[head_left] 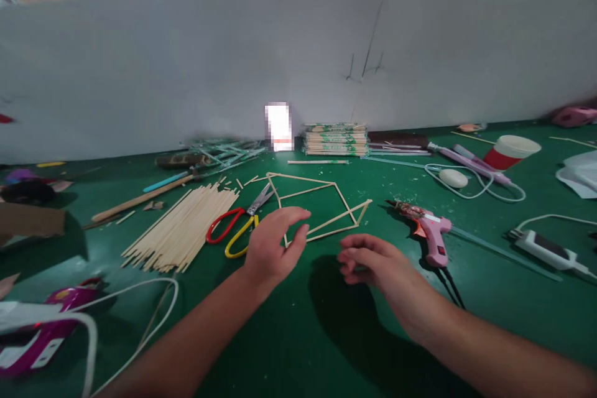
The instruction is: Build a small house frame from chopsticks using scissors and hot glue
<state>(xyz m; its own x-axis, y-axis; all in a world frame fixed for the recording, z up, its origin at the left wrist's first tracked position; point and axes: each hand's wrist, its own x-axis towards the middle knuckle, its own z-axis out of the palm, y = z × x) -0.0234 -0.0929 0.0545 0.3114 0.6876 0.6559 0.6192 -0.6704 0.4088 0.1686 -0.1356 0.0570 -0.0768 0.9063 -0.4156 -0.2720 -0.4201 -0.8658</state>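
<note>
A frame of thin wooden sticks glued into angular shapes lies on the green table. My left hand hovers at its near left corner, fingers curved and apart, holding nothing. My right hand is just right of it, near the frame's front edge, with its fingers loosely curled and nothing visible in them. Red-and-yellow-handled scissors lie left of my left hand. A pink glue gun rests to the right of my right hand.
A loose pile of wooden sticks lies at left, a stacked bundle of wrapped chopsticks by the white partition. A red cup, white cables, a power strip sit right; another pink glue gun near left.
</note>
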